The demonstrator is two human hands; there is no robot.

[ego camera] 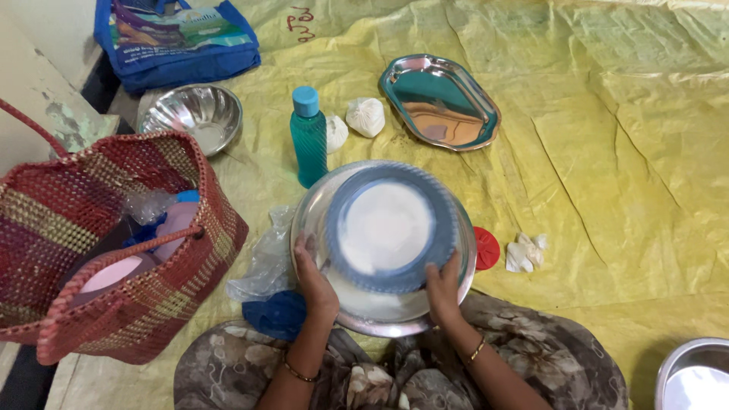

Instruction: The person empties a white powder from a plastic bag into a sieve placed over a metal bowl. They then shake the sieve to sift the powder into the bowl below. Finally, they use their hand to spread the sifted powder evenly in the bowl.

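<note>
A round blue-rimmed sieve (391, 226) filled with white flour sits over a wide steel basin (456, 279) in front of my knees. My left hand (314, 277) grips the sieve's near left rim. On the near right rim rests my right hand (443, 287), fingers curled on it. White flour lies in the basin below the sieve. The sieve looks slightly blurred.
A woven red basket (114, 250) stands at left with pink lids inside. Behind are a teal bottle (308, 137), two white tied bags (365, 116), a steel bowl (194, 115), an oval steel tray (440, 101), a blue bag (178, 38). A red lid (486, 247) and another steel vessel (695, 376) lie right.
</note>
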